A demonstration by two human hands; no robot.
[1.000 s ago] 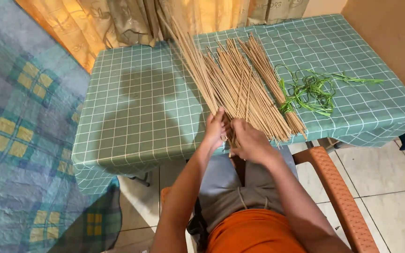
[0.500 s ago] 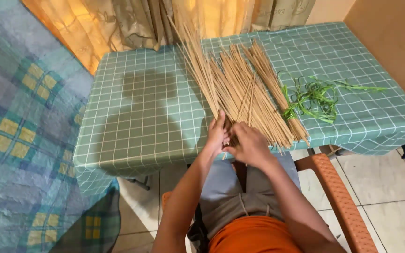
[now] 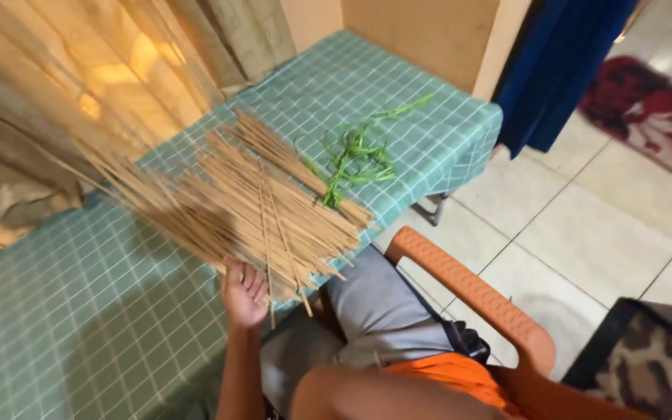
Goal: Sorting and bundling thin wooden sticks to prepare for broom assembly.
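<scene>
- I see the bundle of long, thin tan sticks (image 3: 258, 202) lying fanned across the table covered in a teal checked cloth (image 3: 110, 327), its loose tips running off toward 10 o'clock and its cut butts jutting over the table's near edge at about 5 o'clock.
- My left hand (image 3: 244, 294) sits under those butt ends at the edge, palm up with fingers loosely curled against the underside of the sticks; it is cupping them, not pinching any single one.
- My right hand is out of view; only the upper arm shows at the bottom, so I cannot tell its state.
- I judge the sticks light, stiff along their length yet springy and easy to snap one by one. They are smooth and unbound, so they will slide and splay; the place to take hold is around the butt ends, where they lie closest together.
- A small heap of green leaf strips (image 3: 355, 155) lies on the cloth at 1 o'clock of the bundle, just beside its far side.
- The orange plastic chair arm (image 3: 468, 292) runs near the table's corner at 4 o'clock, narrowing room there.
- Beige curtains (image 3: 79, 70) hang close at 10 o'clock, where the tips reach; open tiled floor (image 3: 585, 225) lies at 3 o'clock.
</scene>
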